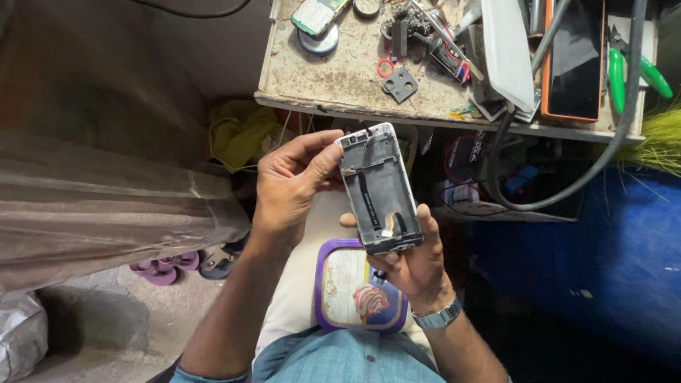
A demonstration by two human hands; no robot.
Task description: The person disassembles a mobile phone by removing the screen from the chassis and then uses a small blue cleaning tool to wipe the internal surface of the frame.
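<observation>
Two hands are closed on one phone frame (378,188), held below the surface (340,78). Its upper left edge is pinched by the left hand (291,181); its lower end is cupped by the right hand (415,262). Its long axis runs nearly upright.

Cramped phone-repair workshop: grimy workbench (333,71) littered with phone parts (401,84), pliers (638,71), cables (560,184).
</observation>
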